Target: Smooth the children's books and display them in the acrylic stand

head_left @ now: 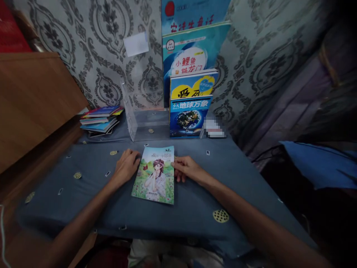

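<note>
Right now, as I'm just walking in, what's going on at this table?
A person has both hands around a book on the table, its illustrated cover facing up. The right hand is at the book's right edge, with the thumb touching it. The left hand is beside the left edge; whether it touches is hard to tell. Behind, other books stand in the right part of a clear rack, and a stack of books lies to the left.

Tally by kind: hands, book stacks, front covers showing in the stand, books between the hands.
Left hand and right hand: 2
Book stack: 1
Front covers in the stand: 4
Book between the hands: 1
Total: 8
</note>
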A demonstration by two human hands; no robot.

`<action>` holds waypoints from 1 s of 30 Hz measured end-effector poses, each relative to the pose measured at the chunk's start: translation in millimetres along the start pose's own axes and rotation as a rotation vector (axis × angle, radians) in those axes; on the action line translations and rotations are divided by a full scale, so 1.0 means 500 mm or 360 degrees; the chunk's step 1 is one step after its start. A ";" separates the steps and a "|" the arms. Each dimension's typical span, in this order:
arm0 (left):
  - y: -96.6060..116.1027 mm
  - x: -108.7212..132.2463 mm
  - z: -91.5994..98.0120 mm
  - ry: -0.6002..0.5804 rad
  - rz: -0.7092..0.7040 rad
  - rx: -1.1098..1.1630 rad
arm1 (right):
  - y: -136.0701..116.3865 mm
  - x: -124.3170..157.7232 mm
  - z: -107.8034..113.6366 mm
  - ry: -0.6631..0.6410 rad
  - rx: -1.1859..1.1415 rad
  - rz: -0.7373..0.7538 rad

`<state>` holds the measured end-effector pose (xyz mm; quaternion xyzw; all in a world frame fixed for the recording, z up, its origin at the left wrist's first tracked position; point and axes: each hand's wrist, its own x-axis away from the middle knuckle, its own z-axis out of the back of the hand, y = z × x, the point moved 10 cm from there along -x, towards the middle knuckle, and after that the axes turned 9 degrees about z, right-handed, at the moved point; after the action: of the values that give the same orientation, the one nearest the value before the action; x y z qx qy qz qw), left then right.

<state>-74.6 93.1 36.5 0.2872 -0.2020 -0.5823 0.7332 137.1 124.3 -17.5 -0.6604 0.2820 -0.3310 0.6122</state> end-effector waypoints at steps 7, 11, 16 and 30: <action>0.061 0.004 -0.063 0.0005 -0.0554 -0.0680 | -0.015 -0.016 0.063 0.0215 0.0576 0.0039; 0.098 -0.011 -0.091 0.0001 -0.0578 -0.0811 | -0.054 -0.037 0.105 0.0429 0.0765 0.0354; 0.159 -0.026 -0.149 -0.0140 -0.0563 -0.0731 | -0.051 -0.058 0.130 0.0575 0.0745 0.0619; 0.223 0.038 -0.191 -0.0224 -0.1031 -0.0415 | -0.044 -0.065 0.118 0.0360 0.0533 0.0614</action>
<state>72.5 109.8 36.8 0.1995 -0.0745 -0.8239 0.5252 162.3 188.5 -0.2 -0.4430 0.4103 -0.3219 0.7292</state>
